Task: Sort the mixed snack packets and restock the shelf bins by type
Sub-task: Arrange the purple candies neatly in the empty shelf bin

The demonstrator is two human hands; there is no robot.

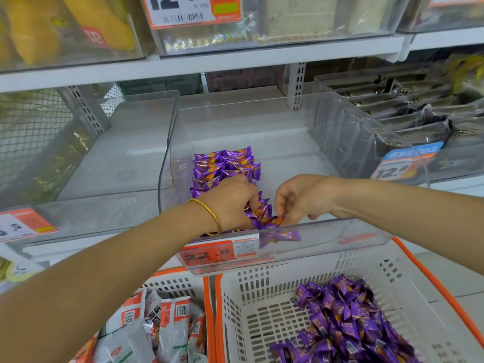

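Seems to be the restocking step, with the sorting of this type largely done: filling the clear bin point(327, 233) on the shelf point(230, 96) with purple packets point(225, 166), set on edge in a row along its left side, back to front; holding the near end of that row with the left hand point(230, 203), fingers curled down over a bunch of packets; pinching a single packet between thumb and fingertips of the right hand point(301, 200), just beside the left, low behind the bin's front wall; one loose packet point(281, 236) flat against that wall, beside the orange price tag point(217, 254).

Far from finished, judging by the white basket point(262, 284) below, heaped with many more of the same purple sort; only the left part of the bin filled, the right side bare.

Next, probably: slot the pinched packet upright against the end of the row; brace the row with the left hand against toppling forward; stand the loose packet up too; then reach down to the basket for another handful. Calls for a light, sure pinch on what look like slippery foil wrappers. Best to leave alone the second basket point(167, 282) with its white-and-red packets point(167, 320), likely meant for another bin.
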